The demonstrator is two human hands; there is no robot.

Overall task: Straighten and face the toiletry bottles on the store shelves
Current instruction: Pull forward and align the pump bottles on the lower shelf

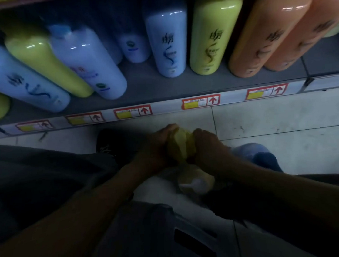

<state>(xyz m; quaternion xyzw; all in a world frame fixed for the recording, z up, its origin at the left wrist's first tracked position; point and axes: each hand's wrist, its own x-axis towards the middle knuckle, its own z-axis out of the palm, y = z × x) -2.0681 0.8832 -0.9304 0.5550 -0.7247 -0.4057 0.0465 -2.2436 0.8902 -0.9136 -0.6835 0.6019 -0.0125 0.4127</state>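
While both hands hold the yellow bottle [182,145] low over the floor, short of the shelf, the step in hand looks like turning it to find its printed face. The left hand [157,146] and right hand [207,146] curl their fingers round it from either side, and its white pump [189,185] points back towards the wrists. It is too dim to tell whether a cloth lies under the fingers. One hand should probably grip while the other twists, then the bottle goes in upright, print outward. Just beyond the fingertips runs the shelf [162,89] with its price strip [163,107]. Up and left of them leaning blue bottles [88,60] sprawl. Straight ahead a pale blue bottle [167,40] and a yellow-green bottle [212,33] stand upright. To the right orange bottles [267,29] tilt. Beneath the hands lies a pale tiled floor [282,118]
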